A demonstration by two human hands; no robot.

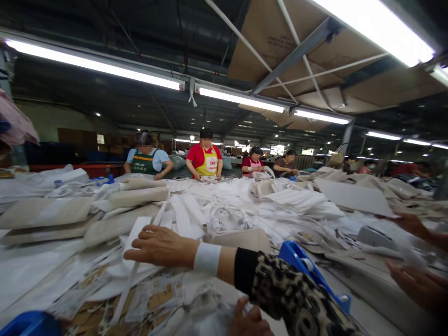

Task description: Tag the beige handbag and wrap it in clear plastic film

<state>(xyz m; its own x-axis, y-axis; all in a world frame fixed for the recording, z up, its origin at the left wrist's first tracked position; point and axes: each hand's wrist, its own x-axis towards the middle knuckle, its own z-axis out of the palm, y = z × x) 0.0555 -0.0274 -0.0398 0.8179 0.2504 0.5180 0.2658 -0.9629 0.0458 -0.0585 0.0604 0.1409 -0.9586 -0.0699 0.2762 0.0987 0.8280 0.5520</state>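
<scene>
My right hand (157, 246), with a white band round the wrist and a leopard-print sleeve, reaches left across the table. Its fingers stretch over a flat white strip (142, 228) and touch it. A narrow white strip (122, 294) runs down from below the hand. At the bottom edge my left hand (250, 322) shows only in part, blurred, its fingers bent beside crumpled clear plastic (217, 310) over beige fabric. What those fingers hold cannot be made out. Brown card tags with white strings (161, 298) lie below my right hand.
A blue tape dispenser (301, 261) stands beside my right sleeve; another blue object (30, 324) is at bottom left. Beige folded pieces (45, 212) are stacked left. A co-worker's hands (409, 280) handle plastic at right. Several people (206, 161) work across the heaped table.
</scene>
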